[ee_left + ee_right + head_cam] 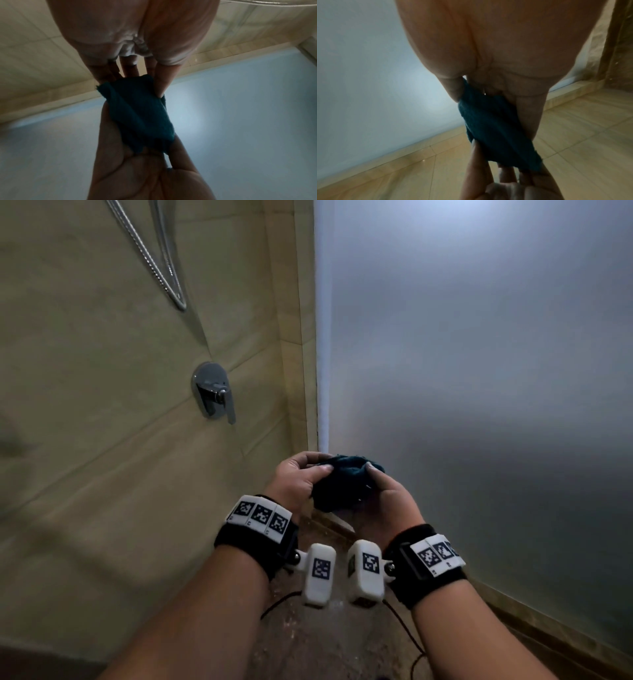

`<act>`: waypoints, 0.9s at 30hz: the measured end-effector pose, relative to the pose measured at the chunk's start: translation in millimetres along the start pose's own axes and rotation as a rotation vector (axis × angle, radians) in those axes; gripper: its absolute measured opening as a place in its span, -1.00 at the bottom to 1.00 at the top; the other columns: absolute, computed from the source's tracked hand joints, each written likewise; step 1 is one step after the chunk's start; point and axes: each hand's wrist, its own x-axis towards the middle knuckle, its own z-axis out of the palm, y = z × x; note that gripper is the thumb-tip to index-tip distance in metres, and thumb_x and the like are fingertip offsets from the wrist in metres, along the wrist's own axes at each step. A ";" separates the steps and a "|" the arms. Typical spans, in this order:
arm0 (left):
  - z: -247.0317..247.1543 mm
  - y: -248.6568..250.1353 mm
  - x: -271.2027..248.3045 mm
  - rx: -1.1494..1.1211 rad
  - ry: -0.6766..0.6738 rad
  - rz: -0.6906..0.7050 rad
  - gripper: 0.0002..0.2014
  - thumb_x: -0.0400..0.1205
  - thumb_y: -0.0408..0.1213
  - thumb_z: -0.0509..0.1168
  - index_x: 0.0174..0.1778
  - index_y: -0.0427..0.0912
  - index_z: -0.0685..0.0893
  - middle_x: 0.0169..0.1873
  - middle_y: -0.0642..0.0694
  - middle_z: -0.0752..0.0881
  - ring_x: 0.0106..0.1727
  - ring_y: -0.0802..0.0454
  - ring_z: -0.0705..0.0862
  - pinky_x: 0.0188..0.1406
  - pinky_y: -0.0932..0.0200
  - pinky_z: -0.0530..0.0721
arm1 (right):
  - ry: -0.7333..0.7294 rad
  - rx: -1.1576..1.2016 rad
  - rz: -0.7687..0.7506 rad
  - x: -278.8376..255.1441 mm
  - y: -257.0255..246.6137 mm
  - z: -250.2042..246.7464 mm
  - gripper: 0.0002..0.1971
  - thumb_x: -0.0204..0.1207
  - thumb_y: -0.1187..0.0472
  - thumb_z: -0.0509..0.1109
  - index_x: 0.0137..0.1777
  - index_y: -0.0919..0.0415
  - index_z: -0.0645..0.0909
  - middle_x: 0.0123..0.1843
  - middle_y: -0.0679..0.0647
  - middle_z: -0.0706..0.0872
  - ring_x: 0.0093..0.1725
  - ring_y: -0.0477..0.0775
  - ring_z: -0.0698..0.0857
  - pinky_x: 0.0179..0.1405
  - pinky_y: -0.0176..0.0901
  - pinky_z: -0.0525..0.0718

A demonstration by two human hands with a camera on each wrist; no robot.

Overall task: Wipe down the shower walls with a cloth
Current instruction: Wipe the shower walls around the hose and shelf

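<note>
A small dark teal cloth [342, 484] is bunched between both hands, low in the corner where the beige tiled wall [102, 371] meets the frosted glass panel [479, 354]. My left hand [301, 477] pinches its left end with thumb on top. My right hand [383, 491] grips the right end, thumb pressed on the fabric. In the left wrist view the cloth [139, 113] stretches from my left fingers to the right hand's palm. The right wrist view shows the cloth [494, 132] held the same way. Neither hand touches a wall.
A chrome mixer handle [214, 393] sticks out of the tiled wall at mid height. A metal shower hose [154, 258] hangs in a loop above it. A low tiled kerb [513, 621] runs under the glass. Dark speckled floor [325, 645] lies below my wrists.
</note>
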 end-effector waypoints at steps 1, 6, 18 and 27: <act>2.1 6.9 6.9 0.044 0.026 0.017 -0.86 0.70 -0.55 0.38 -0.01 -0.23 0.78 -0.17 -0.19 0.84 -0.27 0.02 0.82 -0.33 0.20 0.78 | -0.014 -0.025 0.010 6.6 -10.2 1.8 -0.52 0.74 0.00 0.30 0.44 0.39 0.62 0.35 0.40 0.74 0.30 0.49 0.73 0.35 0.43 0.65; 15.9 39.0 36.3 0.072 0.165 0.053 -0.91 0.72 -0.45 0.42 0.06 -0.18 0.74 -0.08 -0.17 0.80 -0.13 -0.04 0.78 -0.13 0.06 0.79 | -0.060 -0.053 0.046 42.5 -61.3 13.0 -0.51 0.73 0.02 0.31 0.50 0.37 0.55 0.38 0.42 0.72 0.40 0.48 0.69 0.22 0.33 0.76; 31.0 128.5 55.0 0.322 0.447 0.385 -0.88 0.72 -0.36 0.41 0.03 -0.05 0.80 -0.09 0.02 0.81 -0.13 0.09 0.77 -0.02 0.02 0.85 | 0.033 -0.111 -0.062 86.5 -120.8 80.4 -0.62 0.69 0.08 0.38 0.42 0.27 0.62 0.23 0.42 0.79 0.17 0.50 0.79 -0.14 0.35 0.82; -0.3 247.7 89.3 0.426 0.528 0.557 -0.86 0.70 -0.22 0.44 0.15 0.04 0.69 0.12 -0.08 0.76 -0.14 0.10 0.70 -0.16 0.22 0.64 | -0.144 -0.480 -0.263 122.6 -169.4 204.3 -0.88 0.69 0.23 0.25 0.04 0.14 0.63 0.08 0.19 0.69 -0.01 0.21 0.67 0.34 0.31 0.60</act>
